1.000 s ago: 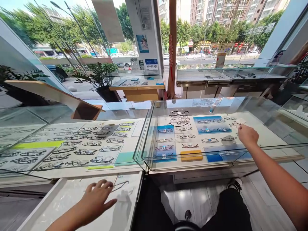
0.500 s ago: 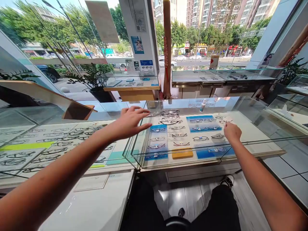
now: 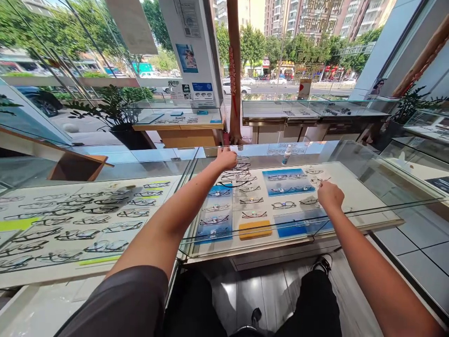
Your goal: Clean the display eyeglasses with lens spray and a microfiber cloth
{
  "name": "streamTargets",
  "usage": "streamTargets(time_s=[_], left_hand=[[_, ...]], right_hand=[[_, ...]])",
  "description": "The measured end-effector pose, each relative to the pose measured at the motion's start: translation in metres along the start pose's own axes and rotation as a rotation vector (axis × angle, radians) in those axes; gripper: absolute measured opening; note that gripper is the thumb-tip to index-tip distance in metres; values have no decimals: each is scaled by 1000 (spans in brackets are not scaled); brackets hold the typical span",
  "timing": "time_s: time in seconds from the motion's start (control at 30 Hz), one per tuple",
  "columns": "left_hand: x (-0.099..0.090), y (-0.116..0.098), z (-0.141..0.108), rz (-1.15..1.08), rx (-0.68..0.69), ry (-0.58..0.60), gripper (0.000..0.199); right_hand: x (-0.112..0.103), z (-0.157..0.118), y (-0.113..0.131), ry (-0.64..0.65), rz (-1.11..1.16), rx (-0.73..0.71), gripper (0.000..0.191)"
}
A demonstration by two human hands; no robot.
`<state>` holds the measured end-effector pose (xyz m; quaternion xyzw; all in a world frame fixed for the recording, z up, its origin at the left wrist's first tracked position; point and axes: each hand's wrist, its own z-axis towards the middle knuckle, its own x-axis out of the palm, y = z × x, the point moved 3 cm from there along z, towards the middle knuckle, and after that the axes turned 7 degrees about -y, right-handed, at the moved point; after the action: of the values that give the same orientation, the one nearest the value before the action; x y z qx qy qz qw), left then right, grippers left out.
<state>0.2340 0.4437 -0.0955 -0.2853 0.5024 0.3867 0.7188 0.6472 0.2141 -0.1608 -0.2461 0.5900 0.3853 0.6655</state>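
Evidently, the left hand (image 3: 228,159) was half-curled at twelve o'clock beside stacked glasses (image 3: 242,179) — its grip could not be told. At two, the right hand (image 3: 330,194) was apparently pinching thin-rimmed spectacles (image 3: 317,179); sound handling called for light pressure — lenses untouched.

Thin dark eyeglasses (image 3: 240,176) lie bunched beside the left hand (image 3: 227,159).

You are facing one yellow case (image 3: 255,230) and three blue panels (image 3: 289,183) nearer than your left hand (image 3: 228,158), one bottle (image 3: 286,157) right of it.
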Motion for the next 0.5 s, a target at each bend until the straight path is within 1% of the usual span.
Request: streamTargets(time_s=[0.1, 0.17, 0.23, 0.3, 0.37, 0.43, 0.5], left_hand=[[13, 2, 2, 29, -59, 103, 42], [13, 0, -1, 37, -70, 138, 41], [6, -6, -6, 30, -65, 148, 40], [-9, -14, -13, 13, -50, 126, 39], [-31, -26, -28, -12, -26, 69, 35], [-60, -41, -55, -46, 11, 0, 31], [-92, -60, -97, -129, 76, -35, 23]], right_hand=[[0, 0, 0, 7, 1, 6, 37], [0, 0, -1, 11, 4, 15, 37], [-1, 0, -2, 12, 7, 24, 37], [-2, 0, -1, 12, 11, 31, 37], [-5, -2, -1, 13, 13, 34, 37], [-9, -6, 0, 17, 12, 33, 35], [-12, -9, 0, 29, 10, 28, 33]])
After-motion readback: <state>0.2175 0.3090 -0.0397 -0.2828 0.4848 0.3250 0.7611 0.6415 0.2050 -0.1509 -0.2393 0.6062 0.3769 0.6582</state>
